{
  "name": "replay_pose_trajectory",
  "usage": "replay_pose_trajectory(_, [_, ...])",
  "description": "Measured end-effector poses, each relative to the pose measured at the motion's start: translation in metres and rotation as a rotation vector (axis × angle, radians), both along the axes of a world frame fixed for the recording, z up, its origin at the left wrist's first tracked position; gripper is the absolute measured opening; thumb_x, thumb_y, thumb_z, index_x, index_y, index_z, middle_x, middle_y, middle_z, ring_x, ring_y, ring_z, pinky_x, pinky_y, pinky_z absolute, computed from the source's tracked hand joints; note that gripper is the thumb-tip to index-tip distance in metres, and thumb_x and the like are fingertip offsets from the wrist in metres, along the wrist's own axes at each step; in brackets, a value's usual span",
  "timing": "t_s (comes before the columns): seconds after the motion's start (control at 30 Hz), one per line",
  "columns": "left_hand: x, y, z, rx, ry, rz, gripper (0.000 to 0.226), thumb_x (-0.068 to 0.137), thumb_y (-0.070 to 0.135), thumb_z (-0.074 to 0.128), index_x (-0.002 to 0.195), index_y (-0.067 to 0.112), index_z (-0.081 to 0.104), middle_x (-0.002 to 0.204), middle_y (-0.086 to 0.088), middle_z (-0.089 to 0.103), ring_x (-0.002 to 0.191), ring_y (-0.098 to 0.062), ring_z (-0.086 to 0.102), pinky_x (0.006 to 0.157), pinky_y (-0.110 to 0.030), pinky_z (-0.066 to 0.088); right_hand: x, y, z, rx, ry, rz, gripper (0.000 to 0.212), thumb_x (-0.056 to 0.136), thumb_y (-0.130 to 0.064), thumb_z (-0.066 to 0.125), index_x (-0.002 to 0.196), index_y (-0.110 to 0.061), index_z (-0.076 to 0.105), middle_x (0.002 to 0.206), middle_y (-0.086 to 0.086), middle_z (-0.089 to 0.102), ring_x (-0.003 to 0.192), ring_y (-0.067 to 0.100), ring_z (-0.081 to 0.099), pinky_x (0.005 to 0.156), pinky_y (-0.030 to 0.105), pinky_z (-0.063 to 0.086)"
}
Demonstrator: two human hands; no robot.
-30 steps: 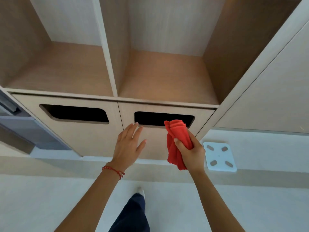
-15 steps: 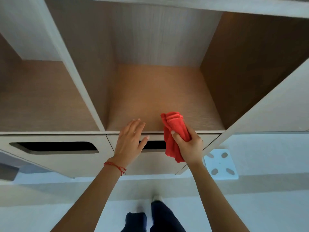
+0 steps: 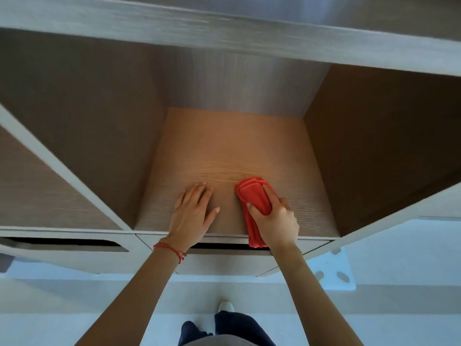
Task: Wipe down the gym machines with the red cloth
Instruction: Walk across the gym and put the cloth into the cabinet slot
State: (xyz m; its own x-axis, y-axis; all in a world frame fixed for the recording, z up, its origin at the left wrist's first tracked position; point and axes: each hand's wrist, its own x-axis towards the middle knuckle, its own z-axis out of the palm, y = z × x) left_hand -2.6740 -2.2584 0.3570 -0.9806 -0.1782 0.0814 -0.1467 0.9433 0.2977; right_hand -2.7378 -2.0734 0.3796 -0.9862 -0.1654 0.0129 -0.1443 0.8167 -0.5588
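Note:
The folded red cloth (image 3: 254, 198) lies on the wooden floor of an open cubby shelf (image 3: 224, 151), and its lower end hangs over the front edge. My right hand (image 3: 277, 221) grips it and presses it onto the shelf near the front. My left hand (image 3: 193, 213) rests flat on the same shelf floor just left of the cloth, fingers spread, holding nothing. No gym machine is in view.
The cubby has brown side walls and a grey back panel; another cubby (image 3: 37, 191) lies to the left. Below are drawer fronts with dark slot handles (image 3: 62, 243). A white scale (image 3: 334, 270) sits on the pale floor at right. My legs (image 3: 224, 325) stand below.
Both hands have risen from the drawer front onto the cubby floor. The cloth now rests on the shelf. The view has moved closer and tilted up.

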Motion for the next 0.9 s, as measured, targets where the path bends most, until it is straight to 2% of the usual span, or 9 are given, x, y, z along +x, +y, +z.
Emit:
replay_pose_trajectory(0.1, [-0.003, -0.001, -0.005, -0.058, -0.006, -0.012, 0.054, 0.095, 0.042, 0.043, 0.139, 0.010, 0.038, 0.148, -0.012, 0.035, 0.138, -0.025, 0.027, 0.114, -0.046, 0.014, -0.004, -0.005, -0.003, 0.046, 0.001, -0.021, 0.061, 0.080, -0.059, 0.051, 0.135, -0.039, 0.034, 0.109, 0.007, 0.054, 0.087, 0.034, 0.060, 0.070, 0.039, 0.049])
replay_pose_trajectory(0.23, [-0.004, -0.001, -0.007, -0.099, -0.017, -0.012, 0.066, 0.093, 0.054, 0.018, 0.141, 0.013, 0.034, 0.150, -0.009, 0.032, 0.139, -0.023, 0.024, 0.115, -0.044, 0.011, -0.017, -0.009, -0.003, 0.094, -0.003, -0.038, 0.063, 0.081, -0.061, 0.048, 0.137, -0.037, 0.032, 0.112, 0.010, 0.053, 0.088, 0.037, 0.060, 0.071, 0.040, 0.049])
replay_pose_trajectory(0.33, [-0.005, 0.000, -0.007, -0.116, -0.018, -0.006, 0.071, 0.088, 0.054, 0.007, 0.142, 0.014, 0.033, 0.150, -0.008, 0.031, 0.140, -0.022, 0.023, 0.115, -0.043, 0.012, -0.038, -0.012, 0.002, 0.099, -0.014, -0.056, 0.064, 0.083, -0.062, 0.047, 0.139, -0.036, 0.030, 0.117, 0.013, 0.052, 0.093, 0.040, 0.059, 0.074, 0.044, 0.049])
replay_pose_trajectory(0.7, [-0.005, 0.003, -0.004, -0.101, -0.005, -0.002, 0.068, 0.089, 0.052, 0.014, 0.138, 0.013, 0.040, 0.147, -0.008, 0.037, 0.138, -0.022, 0.028, 0.114, -0.044, 0.015, -0.051, -0.011, 0.006, 0.108, -0.025, -0.043, 0.065, 0.083, -0.065, 0.042, 0.139, -0.035, 0.030, 0.120, 0.015, 0.050, 0.099, 0.040, 0.057, 0.076, 0.045, 0.048])
replay_pose_trajectory(0.8, [-0.004, 0.006, -0.005, -0.087, 0.018, 0.007, 0.064, 0.090, 0.050, 0.019, 0.138, 0.012, 0.041, 0.146, -0.008, 0.039, 0.137, -0.022, 0.029, 0.114, -0.044, 0.013, -0.050, -0.009, 0.010, 0.130, -0.026, -0.029, 0.068, 0.083, -0.066, 0.039, 0.141, -0.032, 0.029, 0.123, 0.017, 0.049, 0.111, 0.039, 0.049, 0.089, 0.048, 0.042])
replay_pose_trajectory(0.9, [-0.004, 0.006, -0.006, -0.075, 0.009, 0.013, 0.053, 0.096, 0.043, 0.035, 0.140, 0.013, 0.036, 0.149, -0.007, 0.034, 0.139, -0.021, 0.024, 0.115, -0.042, 0.009, -0.045, -0.005, 0.015, 0.151, -0.037, -0.020, 0.068, 0.085, -0.065, 0.036, 0.142, -0.029, 0.027, 0.127, 0.018, 0.047, 0.118, 0.039, 0.042, 0.100, 0.048, 0.030])
